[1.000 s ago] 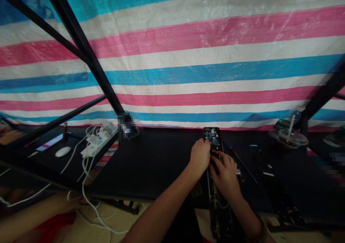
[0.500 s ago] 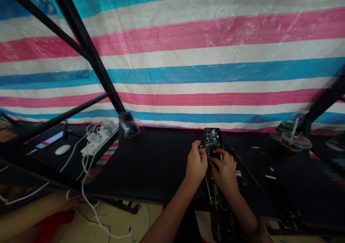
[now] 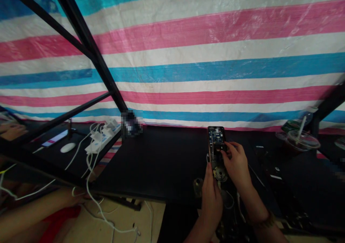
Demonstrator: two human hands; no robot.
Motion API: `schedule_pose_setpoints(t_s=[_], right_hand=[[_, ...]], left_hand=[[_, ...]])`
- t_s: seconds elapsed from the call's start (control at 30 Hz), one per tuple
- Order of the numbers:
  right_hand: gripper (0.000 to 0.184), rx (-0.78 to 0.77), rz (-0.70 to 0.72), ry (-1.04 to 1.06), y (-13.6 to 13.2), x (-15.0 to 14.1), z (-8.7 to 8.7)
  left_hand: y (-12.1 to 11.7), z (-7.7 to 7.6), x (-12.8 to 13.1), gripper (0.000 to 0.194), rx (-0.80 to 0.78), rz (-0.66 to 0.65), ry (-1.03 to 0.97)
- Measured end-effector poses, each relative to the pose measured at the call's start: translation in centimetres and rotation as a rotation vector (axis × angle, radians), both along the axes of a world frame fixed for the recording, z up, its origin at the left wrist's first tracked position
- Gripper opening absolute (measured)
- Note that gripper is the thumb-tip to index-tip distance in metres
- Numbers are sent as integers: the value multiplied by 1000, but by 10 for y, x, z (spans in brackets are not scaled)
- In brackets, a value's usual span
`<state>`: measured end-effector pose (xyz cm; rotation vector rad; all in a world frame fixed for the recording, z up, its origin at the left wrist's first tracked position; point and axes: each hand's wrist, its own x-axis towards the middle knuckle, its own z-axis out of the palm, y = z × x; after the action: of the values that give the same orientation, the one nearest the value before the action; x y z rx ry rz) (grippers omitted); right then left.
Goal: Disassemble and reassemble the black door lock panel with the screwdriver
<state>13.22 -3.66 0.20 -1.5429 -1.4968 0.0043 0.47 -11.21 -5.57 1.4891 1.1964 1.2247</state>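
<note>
A phone with its back off (image 3: pixel 216 133) lies on the dark table, its circuit board showing. My right hand (image 3: pixel 238 165) is over the phone's right side, thumb and fingertips pinched at a small dark part (image 3: pixel 219 147) on the board; its exact kind is too dim to tell. Along the lower left edge, my left hand (image 3: pixel 212 196) lies with straight fingers, the tips against the phone. A round metal piece (image 3: pixel 220 173) shows between my hands. Beneath my wrists are dark metal parts that I cannot make out.
At right stand a lidded plastic cup with a straw (image 3: pixel 302 140) and a thin screwdriver shaft (image 3: pixel 256 174). Leftward are a white power strip (image 3: pixel 99 142) with cables, a white mouse (image 3: pixel 68 147) and another phone (image 3: pixel 55 138). Another person's arm (image 3: pixel 40 207) reaches in lower left.
My left hand has dropped from beside the board to the phone's lower left edge, its fingers straightening. My right hand has shifted to the phone's right side, baring more of the phone.
</note>
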Motion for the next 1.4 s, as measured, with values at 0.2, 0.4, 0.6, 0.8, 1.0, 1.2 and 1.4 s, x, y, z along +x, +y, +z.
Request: schedule_pose_setpoints(t_s=[0.2,0.4,0.6,0.8,1.0,1.2,1.4], right_hand=[[23,-200,-43,-292,18,8,16],[18,-266,-34,-486,36,4,27],[28,33,-38,-316,39,16,45],[26,-42,-86,-166,53,72,11],[34,-80,-13,-42,50,78,-40],[54,-205,132,553,3,25,-69],[62,-211,119,843,-16,12,-91]], left_hand=[[6,-2,1,56,39,11,8],[17,0,2,55,87,8,19],[23,-3,4,54,81,38,43],[27,-1,4,52,50,76,63],[28,2,-2,51,-18,100,8],[28,11,-8,40,-53,63,-94],[26,16,-7,37,-82,67,-81]])
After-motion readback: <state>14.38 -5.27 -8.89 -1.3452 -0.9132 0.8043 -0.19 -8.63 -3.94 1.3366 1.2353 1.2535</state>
